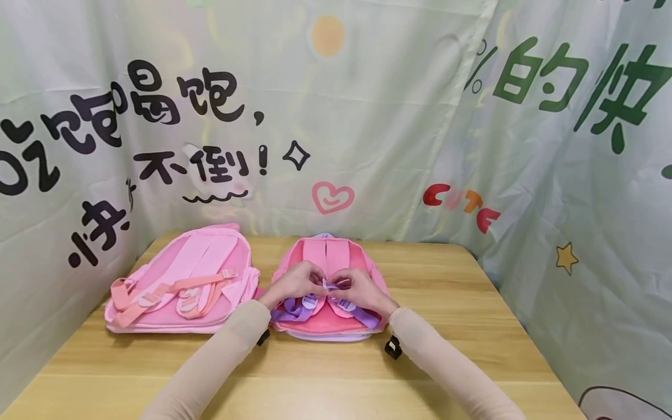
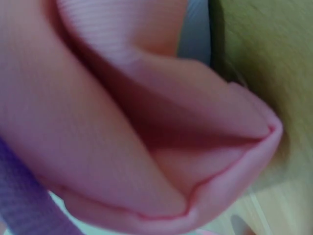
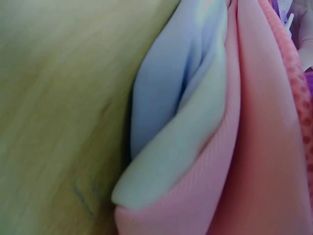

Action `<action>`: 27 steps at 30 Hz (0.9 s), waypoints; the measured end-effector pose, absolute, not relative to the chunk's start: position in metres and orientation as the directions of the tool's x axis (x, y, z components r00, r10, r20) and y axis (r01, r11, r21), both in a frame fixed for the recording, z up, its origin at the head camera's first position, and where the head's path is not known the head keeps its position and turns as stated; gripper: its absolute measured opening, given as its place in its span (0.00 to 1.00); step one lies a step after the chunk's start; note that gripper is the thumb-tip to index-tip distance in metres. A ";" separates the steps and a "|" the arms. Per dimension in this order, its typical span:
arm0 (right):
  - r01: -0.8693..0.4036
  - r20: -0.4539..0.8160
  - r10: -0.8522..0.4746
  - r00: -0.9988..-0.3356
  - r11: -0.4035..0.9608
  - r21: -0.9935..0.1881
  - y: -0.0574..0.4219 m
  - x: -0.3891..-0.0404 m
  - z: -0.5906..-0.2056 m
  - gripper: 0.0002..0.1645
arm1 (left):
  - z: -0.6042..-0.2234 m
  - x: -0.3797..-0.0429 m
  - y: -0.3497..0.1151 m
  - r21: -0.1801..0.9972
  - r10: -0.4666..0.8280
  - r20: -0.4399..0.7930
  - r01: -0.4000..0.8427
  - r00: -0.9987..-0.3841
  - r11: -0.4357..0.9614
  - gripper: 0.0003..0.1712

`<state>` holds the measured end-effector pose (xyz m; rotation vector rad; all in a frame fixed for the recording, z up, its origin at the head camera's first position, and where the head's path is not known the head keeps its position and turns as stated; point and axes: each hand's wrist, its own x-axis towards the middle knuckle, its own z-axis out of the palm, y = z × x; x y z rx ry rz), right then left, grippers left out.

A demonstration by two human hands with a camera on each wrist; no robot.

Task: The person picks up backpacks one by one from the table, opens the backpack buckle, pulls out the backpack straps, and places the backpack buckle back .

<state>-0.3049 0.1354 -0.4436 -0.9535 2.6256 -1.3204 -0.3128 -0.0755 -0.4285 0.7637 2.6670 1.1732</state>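
A coral-pink backpack lies with its strap side up at the middle of the table. Over its centre my left hand and right hand meet, fingertips together. Between them they pinch a small white buckle on purple webbing, partly hidden by the fingers. Below the hands, purple straps with white adjusters fan out to both sides. The left wrist view is filled by a pink side pocket of the bag. In the right wrist view, a lilac and pale side pocket stands beside the pink fabric.
To the left, a second, light-pink backpack lies strap side up, its peach straps loosely folded on it. Both bags rest on a wooden table. Printed curtains hang around the back and sides.
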 end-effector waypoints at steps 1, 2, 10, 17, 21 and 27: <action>-0.506 0.222 -0.550 -0.805 0.443 -0.740 0.135 -0.305 -0.444 0.13 | -0.429 -0.313 -0.075 0.727 0.495 0.082 0.391 -0.865 0.564 0.08; -0.511 0.226 -0.553 -0.802 0.441 -0.738 0.134 -0.305 -0.444 0.13 | -0.429 -0.313 -0.075 0.736 0.492 0.080 0.385 -0.867 0.558 0.08; -0.521 0.241 -0.534 -0.811 0.470 -0.712 0.131 -0.306 -0.444 0.11 | -0.428 -0.312 -0.074 0.778 0.475 0.093 0.362 -0.875 0.513 0.09; -0.529 0.263 -0.525 -0.810 0.459 -0.713 0.128 -0.307 -0.445 0.10 | -0.426 -0.311 -0.073 0.775 0.462 0.115 0.370 -0.879 0.511 0.12; -0.527 0.252 -0.533 -0.807 0.459 -0.715 0.130 -0.307 -0.444 0.11 | -0.425 -0.310 -0.074 0.786 0.469 0.103 0.360 -0.877 0.502 0.12; -0.515 0.241 -0.528 -0.815 0.467 -0.719 0.137 -0.306 -0.442 0.15 | -0.425 -0.309 -0.072 0.797 0.477 0.083 0.345 -0.875 0.495 0.09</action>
